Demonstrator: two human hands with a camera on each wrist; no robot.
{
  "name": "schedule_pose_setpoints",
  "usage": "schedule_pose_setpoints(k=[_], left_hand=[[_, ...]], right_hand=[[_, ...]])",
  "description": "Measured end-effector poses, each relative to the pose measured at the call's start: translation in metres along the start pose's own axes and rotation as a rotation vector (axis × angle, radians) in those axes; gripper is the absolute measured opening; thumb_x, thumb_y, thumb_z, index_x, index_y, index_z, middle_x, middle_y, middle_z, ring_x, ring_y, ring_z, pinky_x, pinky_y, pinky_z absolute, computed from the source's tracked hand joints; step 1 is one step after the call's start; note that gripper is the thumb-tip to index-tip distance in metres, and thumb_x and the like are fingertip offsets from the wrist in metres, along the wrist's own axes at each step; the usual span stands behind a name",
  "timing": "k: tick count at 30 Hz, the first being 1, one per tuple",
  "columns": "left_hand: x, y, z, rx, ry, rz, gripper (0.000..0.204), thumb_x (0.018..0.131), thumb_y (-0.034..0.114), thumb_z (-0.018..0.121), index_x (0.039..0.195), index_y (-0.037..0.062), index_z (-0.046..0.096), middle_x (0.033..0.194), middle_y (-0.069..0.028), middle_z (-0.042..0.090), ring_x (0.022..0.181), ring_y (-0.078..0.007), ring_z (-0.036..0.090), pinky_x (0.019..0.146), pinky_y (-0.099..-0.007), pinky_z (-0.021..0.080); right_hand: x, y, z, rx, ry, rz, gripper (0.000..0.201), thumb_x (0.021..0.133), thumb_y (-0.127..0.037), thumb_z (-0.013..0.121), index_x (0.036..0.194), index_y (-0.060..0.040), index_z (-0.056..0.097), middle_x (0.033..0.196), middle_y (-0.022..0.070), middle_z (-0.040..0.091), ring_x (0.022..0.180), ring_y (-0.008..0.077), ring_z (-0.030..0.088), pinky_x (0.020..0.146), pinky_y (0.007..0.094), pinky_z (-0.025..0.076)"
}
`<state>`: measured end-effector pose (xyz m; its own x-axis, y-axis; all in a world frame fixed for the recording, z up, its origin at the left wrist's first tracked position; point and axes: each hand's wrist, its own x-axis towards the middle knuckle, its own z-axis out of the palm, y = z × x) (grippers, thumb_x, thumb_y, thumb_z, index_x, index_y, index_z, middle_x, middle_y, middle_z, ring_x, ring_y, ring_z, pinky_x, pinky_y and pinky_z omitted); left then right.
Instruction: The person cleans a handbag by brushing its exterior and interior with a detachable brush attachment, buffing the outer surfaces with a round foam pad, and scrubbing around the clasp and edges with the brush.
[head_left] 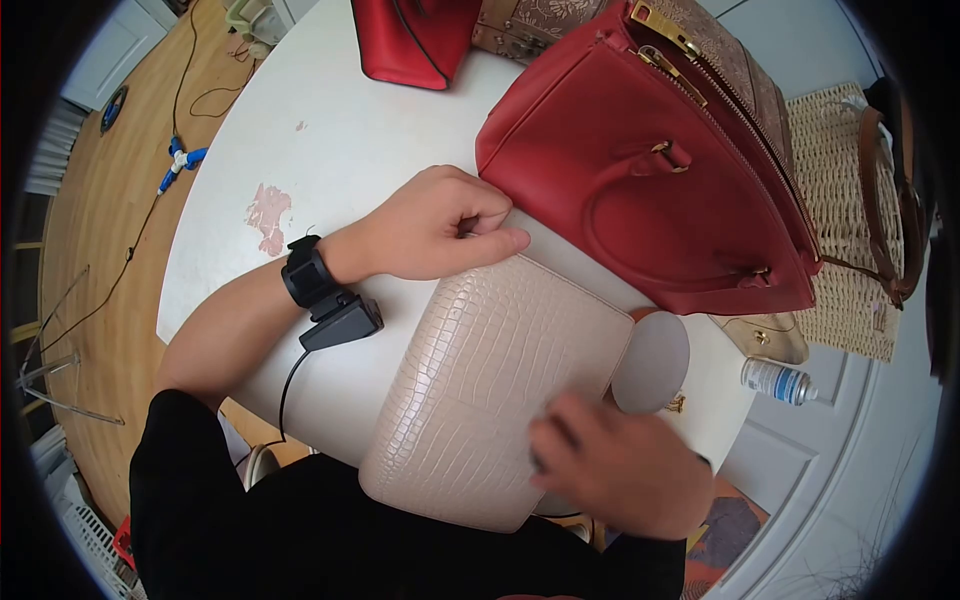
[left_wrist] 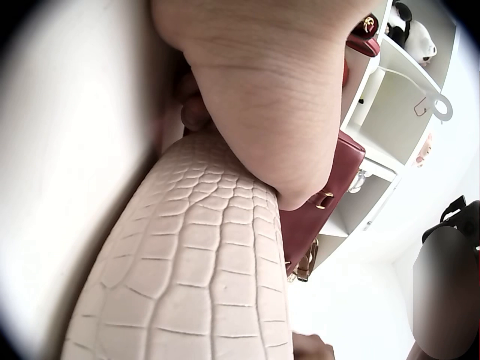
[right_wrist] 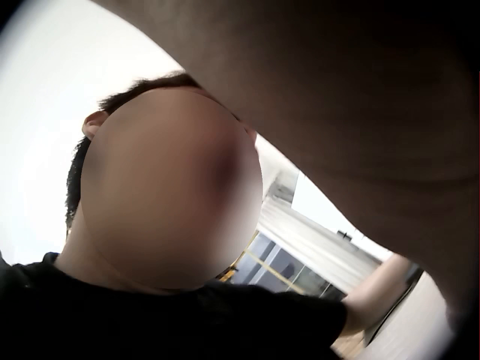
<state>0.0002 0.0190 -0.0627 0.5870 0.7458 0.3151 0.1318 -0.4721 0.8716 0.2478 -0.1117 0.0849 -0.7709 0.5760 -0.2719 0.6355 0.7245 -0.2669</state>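
A beige crocodile-embossed handbag [head_left: 490,370] lies tilted, its near end at the person's lap and its far end over the white table. My left hand [head_left: 445,225] grips the bag's far edge, thumb on top and fingers curled round it. From the left wrist, the palm's heel lies against the embossed leather [left_wrist: 202,247], with some fingertips [left_wrist: 196,112] showing beside it. Over the lower right of the bag is my right hand [head_left: 620,465], blurred, fingers bent toward the leather; I cannot tell whether it holds anything.
A large red handbag [head_left: 610,170] with its zip undone stands beyond the left hand, near another red bag [head_left: 415,45]. To the right are a round grey disc [head_left: 652,362], a spray can [head_left: 775,382] and a wicker bag [head_left: 835,230]. The white table [head_left: 330,130] has peeled patches.
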Motion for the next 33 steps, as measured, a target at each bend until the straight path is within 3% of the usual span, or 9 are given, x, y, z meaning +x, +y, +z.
schedule_pose_setpoints(k=[2, 6, 9, 11, 14, 21, 25, 30, 33], left_hand=[[0.000, 0.000, 0.000, 0.005, 0.000, -0.004, 0.053, 0.096, 0.026, 0.070, 0.060, 0.0039, 0.038, 0.053, -0.0084, 0.037, 0.048, -0.0234, 0.036, 0.050, -0.0384, 0.031], [0.000, -0.001, 0.000, -0.007, -0.003, -0.003, 0.053, 0.096, 0.025, 0.071, 0.060, 0.0037, 0.038, 0.053, -0.0085, 0.037, 0.048, -0.0241, 0.036, 0.050, -0.0385, 0.031], [0.001, 0.001, -0.001, 0.004, -0.008, -0.008, 0.052, 0.096, 0.025, 0.071, 0.060, 0.0037, 0.039, 0.054, -0.0088, 0.038, 0.048, -0.0248, 0.037, 0.051, -0.0389, 0.032], [0.000, 0.001, -0.001, 0.009, -0.009, 0.001, 0.052, 0.095, 0.025, 0.071, 0.061, 0.0036, 0.039, 0.054, -0.0090, 0.039, 0.048, -0.0251, 0.038, 0.051, -0.0391, 0.032], [-0.001, 0.002, -0.001, 0.007, -0.009, 0.000, 0.051, 0.095, 0.025, 0.071, 0.061, 0.0035, 0.039, 0.055, -0.0094, 0.039, 0.049, -0.0257, 0.039, 0.051, -0.0395, 0.033], [-0.001, 0.006, -0.004, -0.014, -0.057, -0.008, 0.048, 0.098, 0.018, 0.066, 0.067, 0.0010, 0.035, 0.061, -0.0075, 0.035, 0.054, -0.0209, 0.033, 0.054, -0.0381, 0.030], [-0.002, 0.006, -0.004, -0.022, -0.054, -0.017, 0.047, 0.098, 0.018, 0.066, 0.067, 0.0009, 0.035, 0.061, -0.0073, 0.035, 0.054, -0.0208, 0.033, 0.053, -0.0380, 0.030], [0.001, 0.008, -0.002, -0.013, -0.024, -0.035, 0.050, 0.095, 0.024, 0.071, 0.062, 0.0032, 0.039, 0.055, -0.0095, 0.040, 0.049, -0.0267, 0.040, 0.052, -0.0395, 0.033], [0.000, 0.007, -0.002, -0.016, -0.017, -0.028, 0.050, 0.095, 0.024, 0.071, 0.061, 0.0033, 0.039, 0.055, -0.0095, 0.040, 0.049, -0.0266, 0.040, 0.052, -0.0396, 0.033]], right_hand=[[-0.001, -0.010, 0.005, 0.052, -0.166, -0.240, 0.031, 0.085, -0.022, 0.072, 0.106, -0.0067, 0.056, 0.096, 0.0084, 0.053, 0.063, 0.0164, 0.067, 0.045, 0.0313, 0.051], [0.002, 0.004, 0.007, 0.244, -0.150, -0.378, 0.025, 0.087, -0.019, 0.068, 0.105, -0.0064, 0.056, 0.095, 0.0087, 0.053, 0.060, 0.0173, 0.065, 0.045, 0.0321, 0.051], [0.005, 0.020, -0.003, 0.209, -0.129, -0.194, 0.029, 0.086, -0.021, 0.071, 0.104, -0.0063, 0.055, 0.097, 0.0096, 0.053, 0.062, 0.0187, 0.066, 0.047, 0.0324, 0.051], [0.007, 0.021, -0.012, 0.042, 0.054, 0.101, 0.035, 0.084, -0.024, 0.076, 0.104, -0.0063, 0.054, 0.097, 0.0095, 0.052, 0.063, 0.0188, 0.066, 0.050, 0.0323, 0.052], [0.008, 0.015, -0.013, -0.046, 0.082, 0.143, 0.039, 0.082, -0.027, 0.080, 0.102, -0.0071, 0.053, 0.097, 0.0091, 0.052, 0.065, 0.0180, 0.066, 0.051, 0.0315, 0.053], [0.000, -0.010, 0.014, 0.140, -0.137, -0.361, 0.025, 0.092, -0.029, 0.069, 0.101, -0.0098, 0.055, 0.094, 0.0073, 0.052, 0.061, 0.0182, 0.065, 0.043, 0.0290, 0.048], [0.002, 0.004, 0.012, 0.278, -0.175, -0.452, 0.028, 0.091, -0.031, 0.071, 0.101, -0.0098, 0.056, 0.095, 0.0069, 0.053, 0.062, 0.0191, 0.065, 0.045, 0.0301, 0.049], [0.003, 0.018, -0.005, 0.076, 0.074, 0.019, 0.028, 0.088, -0.021, 0.068, 0.107, -0.0052, 0.054, 0.094, 0.0112, 0.053, 0.054, 0.0196, 0.062, 0.045, 0.0339, 0.050], [0.003, 0.013, -0.004, 0.049, 0.079, 0.013, 0.029, 0.088, -0.021, 0.069, 0.107, -0.0048, 0.054, 0.097, 0.0125, 0.055, 0.054, 0.0200, 0.063, 0.046, 0.0336, 0.051]])
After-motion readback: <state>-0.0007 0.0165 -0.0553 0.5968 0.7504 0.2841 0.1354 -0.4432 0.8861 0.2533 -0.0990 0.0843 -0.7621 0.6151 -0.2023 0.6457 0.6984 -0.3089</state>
